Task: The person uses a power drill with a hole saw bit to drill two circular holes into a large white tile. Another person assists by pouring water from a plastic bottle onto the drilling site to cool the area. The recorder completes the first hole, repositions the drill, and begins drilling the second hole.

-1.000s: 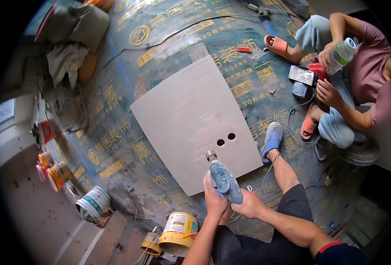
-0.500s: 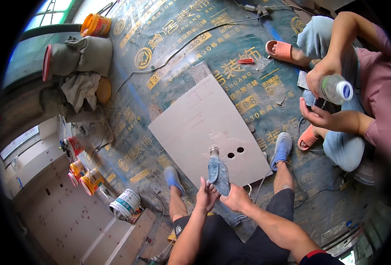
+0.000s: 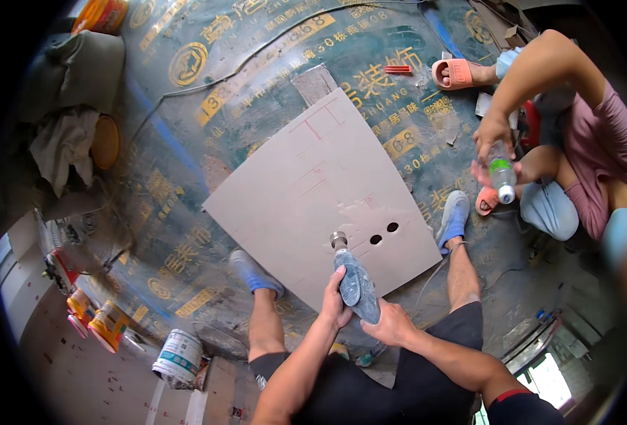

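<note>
A dusty blue-grey angle grinder (image 3: 359,289) with a round metal hole-cutting bit (image 3: 339,240) is held between my two hands. My left hand (image 3: 335,301) is closed on its left side, thumb up along the body. Around its rear end my right hand (image 3: 390,324) is wrapped. Beneath lies a large pale tile (image 3: 285,191) with faint red lines. Two round dark holes show in it, right of the bit. The bit is over the tile near those holes; whether it touches the surface I cannot tell.
My shoes flank the tile. At the right another person crouches, holding a plastic bottle (image 3: 501,170). A cable (image 3: 249,67) crosses the printed floor covering (image 3: 178,142). A white bucket (image 3: 178,358) and orange tubs stand lower left; a red object (image 3: 398,69) lies beyond the tile.
My left hand, open beside the grinder before, has closed on its body. My view has shifted. The other person's bottle has tipped further downward, and their hands have come together around it.
</note>
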Tool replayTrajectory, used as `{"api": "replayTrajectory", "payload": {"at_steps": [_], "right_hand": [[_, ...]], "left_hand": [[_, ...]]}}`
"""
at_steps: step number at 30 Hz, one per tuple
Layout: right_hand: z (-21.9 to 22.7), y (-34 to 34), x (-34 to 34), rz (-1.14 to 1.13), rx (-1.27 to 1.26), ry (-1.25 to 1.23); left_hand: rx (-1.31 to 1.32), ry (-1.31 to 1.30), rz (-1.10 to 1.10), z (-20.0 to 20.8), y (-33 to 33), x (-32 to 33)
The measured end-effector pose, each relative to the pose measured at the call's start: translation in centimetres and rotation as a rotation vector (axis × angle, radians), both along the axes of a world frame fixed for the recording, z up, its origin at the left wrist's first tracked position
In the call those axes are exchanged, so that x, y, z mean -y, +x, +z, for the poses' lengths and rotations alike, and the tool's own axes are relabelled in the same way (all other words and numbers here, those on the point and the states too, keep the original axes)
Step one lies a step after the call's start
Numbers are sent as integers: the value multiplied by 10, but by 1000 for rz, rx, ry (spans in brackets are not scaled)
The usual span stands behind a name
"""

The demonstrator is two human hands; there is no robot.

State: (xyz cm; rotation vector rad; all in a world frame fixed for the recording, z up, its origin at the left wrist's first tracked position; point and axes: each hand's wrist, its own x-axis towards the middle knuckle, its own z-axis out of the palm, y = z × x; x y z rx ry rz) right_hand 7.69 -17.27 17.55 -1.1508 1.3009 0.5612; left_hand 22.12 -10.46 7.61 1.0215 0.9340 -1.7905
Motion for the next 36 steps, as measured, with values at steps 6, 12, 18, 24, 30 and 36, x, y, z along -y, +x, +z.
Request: {"api": "replayTrajectory", "payload": {"at_steps": [6, 12, 18, 24, 30, 36], "right_hand": [[-9, -26, 26, -60, -59, -8], [-23, -49, 51, -2, -138, -173], [-49, -71, 73, -23, -97, -176], [-60, -67, 85, 75, -113, -185], [-68, -68, 87, 86, -128, -222], [-74, -66, 89, 79, -116, -226]], "left_hand": [[-91, -77, 43, -36, -39, 28], [-171, -51, 194, -48, -77, 67], [-161, -10, 283, -56, -94, 89], [-189, 28, 363, -69, -98, 97], [-221, 46, 375, -83, -106, 99], [-218, 62, 383, -84, -101, 107]]}}
